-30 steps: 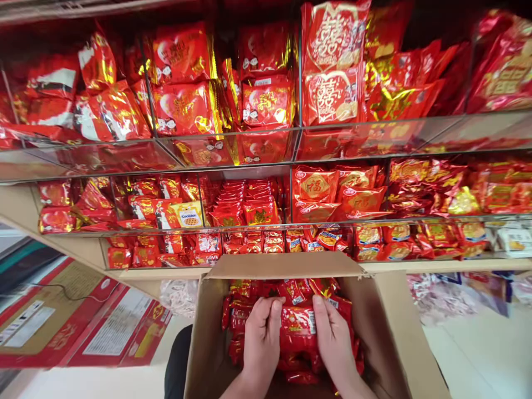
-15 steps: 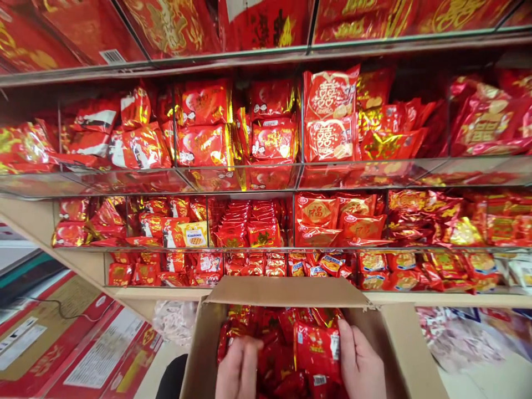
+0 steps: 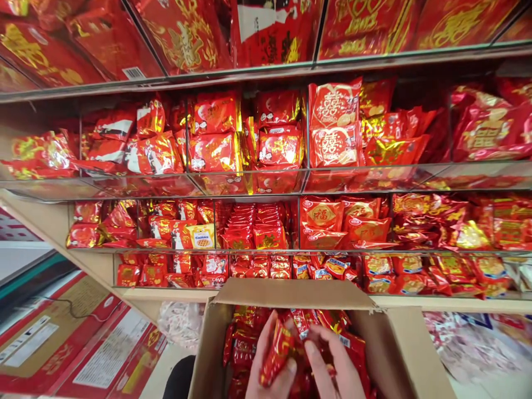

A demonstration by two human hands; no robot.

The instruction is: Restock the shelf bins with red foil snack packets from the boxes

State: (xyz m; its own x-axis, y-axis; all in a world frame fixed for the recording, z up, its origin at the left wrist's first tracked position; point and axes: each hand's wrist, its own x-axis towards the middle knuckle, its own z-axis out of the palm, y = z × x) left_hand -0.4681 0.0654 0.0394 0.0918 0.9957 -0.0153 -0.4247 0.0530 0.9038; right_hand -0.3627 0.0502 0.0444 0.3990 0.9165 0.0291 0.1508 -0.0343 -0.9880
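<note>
An open cardboard box (image 3: 299, 293) sits right below me, filled with several small red snack packets (image 3: 245, 338). My left hand (image 3: 270, 371) is closed on a stack of these red packets (image 3: 279, 349), lifted a little and tilted on edge above the pile. My right hand (image 3: 332, 366) is beside it with fingers curled against the same stack and the packets underneath. Both wrists run off the bottom edge.
Glass-fronted shelves (image 3: 266, 183) packed with red and gold snack bags stand directly behind the box. A yellow cookie packet (image 3: 200, 235) sits in the middle tier. Flat red cartons (image 3: 83, 343) lie on the floor at left; clear plastic bags (image 3: 469, 343) at right.
The view tilted up, showing more shelves. My hands gathered a packet stack from the box; the left hand now grips it turned on edge, the right moved in close beside it.
</note>
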